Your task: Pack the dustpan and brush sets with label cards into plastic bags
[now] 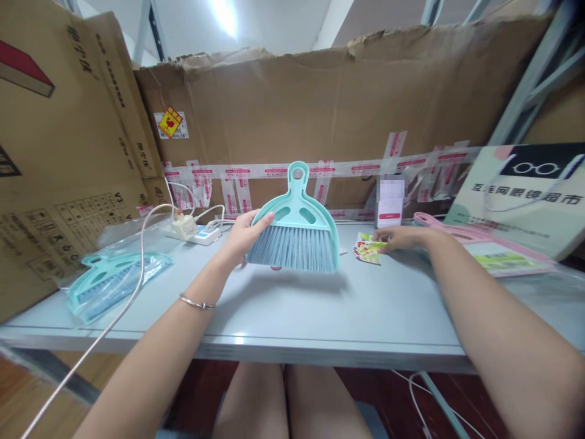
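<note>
On the table (292, 329), far left, bagged teal dustpan set (114, 277); left forearm angles up and inward, left hand (249, 231) grips the left edge of the unwrapped teal brush-and-dustpan (295, 247), thumb in front, held upright above the tabletop, bristles down; right arm reaches in, right hand (398, 240) palm down, fingers bent onto colourful cards (367, 250), can't tell if pinched
</note>
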A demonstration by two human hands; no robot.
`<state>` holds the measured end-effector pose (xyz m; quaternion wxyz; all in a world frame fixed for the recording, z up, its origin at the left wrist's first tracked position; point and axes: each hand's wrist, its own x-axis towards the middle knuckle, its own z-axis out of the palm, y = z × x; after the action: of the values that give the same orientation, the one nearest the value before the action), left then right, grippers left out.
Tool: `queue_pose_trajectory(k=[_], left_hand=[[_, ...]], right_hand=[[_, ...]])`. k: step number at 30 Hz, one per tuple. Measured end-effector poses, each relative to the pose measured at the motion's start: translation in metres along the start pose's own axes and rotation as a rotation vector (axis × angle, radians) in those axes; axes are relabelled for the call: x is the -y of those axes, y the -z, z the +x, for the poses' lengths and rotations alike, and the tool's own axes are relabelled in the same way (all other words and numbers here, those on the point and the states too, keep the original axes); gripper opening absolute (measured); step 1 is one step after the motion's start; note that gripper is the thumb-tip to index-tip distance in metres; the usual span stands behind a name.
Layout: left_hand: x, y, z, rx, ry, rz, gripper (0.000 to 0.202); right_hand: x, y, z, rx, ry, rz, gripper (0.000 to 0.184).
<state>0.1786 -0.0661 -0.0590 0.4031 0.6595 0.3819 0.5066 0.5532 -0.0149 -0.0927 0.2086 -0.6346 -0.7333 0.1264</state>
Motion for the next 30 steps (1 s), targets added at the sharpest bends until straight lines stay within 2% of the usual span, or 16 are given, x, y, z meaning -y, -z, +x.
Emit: queue_pose_trajectory(k=[4,8,11,17,21,25,27,30], left_hand=[[0.000,0.000,0.000,-0.022,-0.014,0.008,0.038],[-0.002,-0.001,0.000,-0.036,-0.010,0.011,0.039],[-0.002,-0.001,0.000,-0.038,-0.009,0.023,0.040],[0.001,-0.001,0.001,-0.036,0.017,0.037,0.041],[0.001,-0.002,0.001,-0.072,0.026,0.080,0.042],[0.001,-0.004,0.001,-0.134,0.034,0.102,0.042],[0.002,-0.005,0.002,-0.156,0.020,0.104,0.041],[0.005,-0.007,0.003,-0.179,0.000,0.115,0.041]], right_hand=[[0.011,0.009,-0.004,0.076,-0.052,-0.029,0.014],[0.022,0.016,-0.002,-0.055,-0.095,-0.032,0.016],[0.031,0.011,-0.001,-0.157,-0.082,-0.009,0.015],[0.059,-0.004,-0.003,-0.210,0.068,0.195,0.021],[0.091,-0.004,-0.018,-0.165,0.182,0.492,0.032],[0.135,-0.008,-0.043,-0.130,0.358,0.804,0.030],[0.154,-0.014,-0.053,-0.021,0.423,0.842,0.028],[0.172,-0.028,-0.059,0.128,0.486,0.711,0.022]])
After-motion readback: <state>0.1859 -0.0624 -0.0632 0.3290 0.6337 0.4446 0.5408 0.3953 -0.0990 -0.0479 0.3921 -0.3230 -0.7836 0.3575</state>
